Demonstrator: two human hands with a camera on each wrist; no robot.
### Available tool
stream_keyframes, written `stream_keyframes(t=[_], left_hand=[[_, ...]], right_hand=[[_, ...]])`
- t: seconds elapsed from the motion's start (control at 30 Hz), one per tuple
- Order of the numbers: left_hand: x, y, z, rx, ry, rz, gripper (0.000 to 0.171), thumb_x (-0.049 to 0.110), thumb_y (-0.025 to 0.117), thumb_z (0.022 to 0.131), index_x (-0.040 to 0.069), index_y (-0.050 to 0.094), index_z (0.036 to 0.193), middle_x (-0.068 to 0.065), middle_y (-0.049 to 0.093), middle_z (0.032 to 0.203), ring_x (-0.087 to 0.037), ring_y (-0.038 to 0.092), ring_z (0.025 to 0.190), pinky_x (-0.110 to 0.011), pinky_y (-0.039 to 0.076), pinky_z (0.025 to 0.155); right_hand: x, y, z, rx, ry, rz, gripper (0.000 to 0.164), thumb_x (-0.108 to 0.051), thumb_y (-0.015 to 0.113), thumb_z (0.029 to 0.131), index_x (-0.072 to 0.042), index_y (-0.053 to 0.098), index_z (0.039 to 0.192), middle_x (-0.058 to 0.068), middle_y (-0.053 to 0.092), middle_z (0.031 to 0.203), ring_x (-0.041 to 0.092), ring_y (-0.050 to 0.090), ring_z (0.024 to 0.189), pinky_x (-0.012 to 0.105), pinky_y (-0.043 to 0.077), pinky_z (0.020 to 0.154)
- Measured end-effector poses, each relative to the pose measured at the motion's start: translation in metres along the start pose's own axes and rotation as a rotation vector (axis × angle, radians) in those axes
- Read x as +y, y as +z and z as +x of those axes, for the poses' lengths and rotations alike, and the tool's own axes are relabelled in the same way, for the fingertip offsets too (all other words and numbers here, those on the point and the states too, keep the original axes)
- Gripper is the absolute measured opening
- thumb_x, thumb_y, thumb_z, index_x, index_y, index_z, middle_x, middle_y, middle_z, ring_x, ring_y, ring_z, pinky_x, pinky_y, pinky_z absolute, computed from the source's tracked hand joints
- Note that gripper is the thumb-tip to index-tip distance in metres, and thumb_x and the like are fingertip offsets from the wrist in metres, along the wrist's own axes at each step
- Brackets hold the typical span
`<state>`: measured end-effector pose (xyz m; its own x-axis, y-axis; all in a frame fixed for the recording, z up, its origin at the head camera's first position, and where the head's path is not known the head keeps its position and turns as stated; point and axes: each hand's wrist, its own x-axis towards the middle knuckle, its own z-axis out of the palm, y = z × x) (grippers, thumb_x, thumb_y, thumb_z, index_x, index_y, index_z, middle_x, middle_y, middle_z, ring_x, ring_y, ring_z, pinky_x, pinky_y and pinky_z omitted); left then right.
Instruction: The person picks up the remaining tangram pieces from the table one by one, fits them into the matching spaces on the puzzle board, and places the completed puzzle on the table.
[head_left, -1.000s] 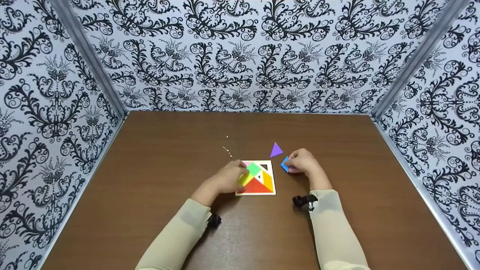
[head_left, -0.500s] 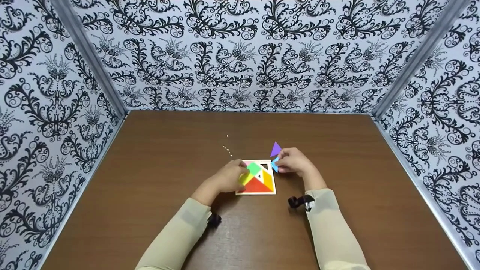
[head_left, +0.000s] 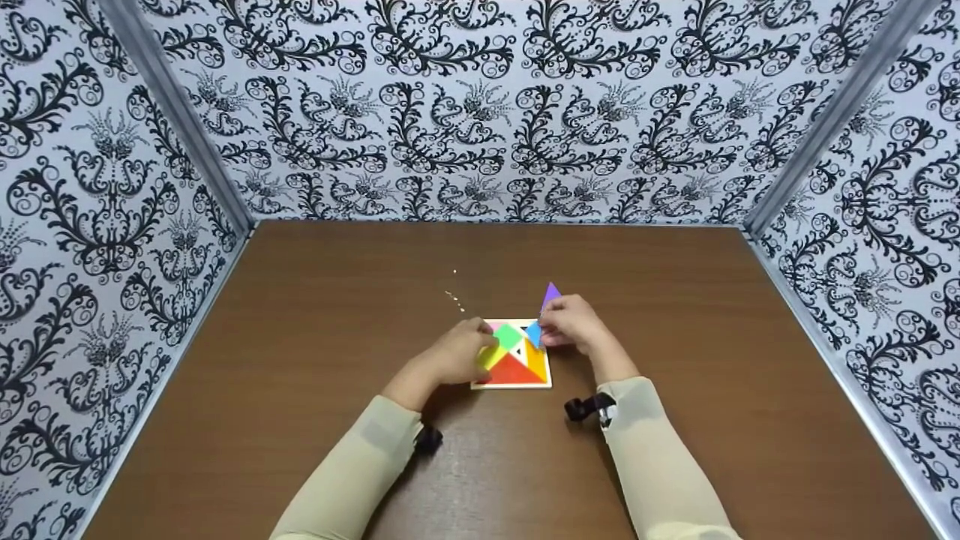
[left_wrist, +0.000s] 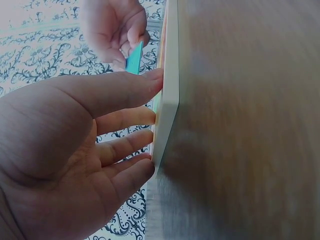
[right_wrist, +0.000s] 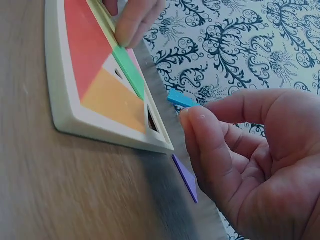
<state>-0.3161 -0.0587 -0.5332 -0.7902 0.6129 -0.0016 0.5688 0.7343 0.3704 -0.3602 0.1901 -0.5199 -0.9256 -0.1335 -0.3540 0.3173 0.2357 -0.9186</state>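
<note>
A white-framed tangram board point(head_left: 514, 386) lies on the table, holding red point(head_left: 511, 370), orange point(head_left: 535, 363), green point(head_left: 508, 337), yellow and pink pieces. Two bare recesses with dark holes show in the right wrist view. My left hand point(head_left: 454, 356) rests its extended fingertips and thumb on the board's left side. Between thumb and forefinger, my right hand point(head_left: 574, 324) pinches a blue tangram piece point(right_wrist: 181, 98), tilted above the board's far right corner. A purple triangle point(right_wrist: 185, 179) lies on the table just beyond that corner, partly behind my right hand in the head view.
Small pale specks point(head_left: 454, 300) dot the brown table point(head_left: 337, 300) beyond the board. Patterned walls point(head_left: 480, 112) enclose the table's back and sides. Each sleeve carries a black wrist device, such as the right one point(head_left: 589, 406).
My right hand has carried the blue piece leftward from the table beside the board to over its far right corner. The left hand and board have stayed put.
</note>
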Motion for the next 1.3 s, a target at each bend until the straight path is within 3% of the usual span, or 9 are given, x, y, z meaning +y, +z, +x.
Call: stream_keyframes(t=[0.53, 1.3], left_hand=[[-0.001, 0.001, 0.001, -0.010, -0.017, 0.002, 0.043, 0.022, 0.087, 0.083, 0.008, 0.077, 0.122, -0.015, 0.059, 0.142, -0.034, 0.055, 0.134, -0.045, 0.047, 0.116], [0.002, -0.004, -0.002, -0.020, -0.015, 0.001, 0.041, 0.022, 0.086, 0.085, 0.006, 0.076, 0.122, -0.016, 0.059, 0.142, -0.036, 0.054, 0.134, -0.045, 0.047, 0.116]], right_hand=[[0.005, 0.015, 0.001, -0.033, -0.009, -0.037, 0.012, 0.003, 0.069, 0.090, -0.001, 0.067, 0.079, 0.005, 0.066, 0.066, 0.011, 0.065, 0.055, 0.021, 0.058, 0.053], [0.008, 0.021, -0.001, -0.055, -0.069, -0.340, 0.007, -0.002, 0.077, 0.086, 0.000, 0.074, 0.081, 0.000, 0.064, 0.062, 0.006, 0.062, 0.053, 0.016, 0.054, 0.053]])
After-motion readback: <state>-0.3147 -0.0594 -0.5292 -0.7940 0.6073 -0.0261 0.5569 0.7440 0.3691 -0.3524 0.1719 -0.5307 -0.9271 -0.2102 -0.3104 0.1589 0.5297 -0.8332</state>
